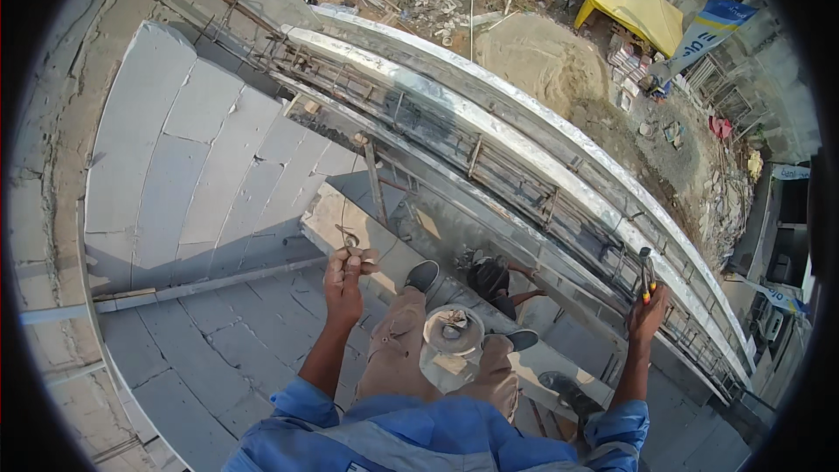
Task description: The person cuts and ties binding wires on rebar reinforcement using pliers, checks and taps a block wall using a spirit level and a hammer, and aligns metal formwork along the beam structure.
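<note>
My right hand [645, 319] is closed around the yellow-and-red handles of a pair of pincers [648, 278], whose dark metal head points away from me. It is over the rebar cage [546, 205] that runs along the curved edge. Raised in front of me, my left hand [344, 284] pinches a thin bent wire [347, 238] between thumb and fingers. Between my legs is a round bucket [427, 332] with small greyish things in it that I cannot make out.
I stand on a narrow ledge [376, 240]. Pale block panels [223, 157] lie to the left. Below, a person [491, 280] works beside the rebar. Past the white curved rim [524, 105], the ground drops to a sand pile [533, 57] and yellow canopy [625, 4].
</note>
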A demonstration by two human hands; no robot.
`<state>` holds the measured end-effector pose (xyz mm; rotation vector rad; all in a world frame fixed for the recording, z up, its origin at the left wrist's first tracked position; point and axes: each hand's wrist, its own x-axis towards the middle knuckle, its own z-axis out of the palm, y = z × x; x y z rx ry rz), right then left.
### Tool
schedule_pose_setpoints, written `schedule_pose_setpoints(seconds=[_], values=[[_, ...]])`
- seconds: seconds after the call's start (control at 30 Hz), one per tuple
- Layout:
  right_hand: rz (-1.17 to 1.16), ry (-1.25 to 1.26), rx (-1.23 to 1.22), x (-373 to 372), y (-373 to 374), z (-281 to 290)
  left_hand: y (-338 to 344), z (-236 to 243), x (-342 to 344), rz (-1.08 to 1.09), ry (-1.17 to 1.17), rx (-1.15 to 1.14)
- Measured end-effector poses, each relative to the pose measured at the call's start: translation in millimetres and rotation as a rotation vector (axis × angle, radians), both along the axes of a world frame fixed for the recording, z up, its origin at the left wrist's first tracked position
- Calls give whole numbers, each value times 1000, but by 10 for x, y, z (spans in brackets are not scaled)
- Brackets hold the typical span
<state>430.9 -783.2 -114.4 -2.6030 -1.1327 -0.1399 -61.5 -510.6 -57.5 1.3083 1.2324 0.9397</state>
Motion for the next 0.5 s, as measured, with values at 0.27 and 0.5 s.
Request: schedule_pose_setpoints(seconds=[0.27, 0.5], values=[[521, 370, 152, -1457, 1974, 122, 60, 1002, -1633, 342, 369, 465], [913, 739, 265, -3595, 3767, 1318, 113, 2293, -3341, 682, 475, 696]])
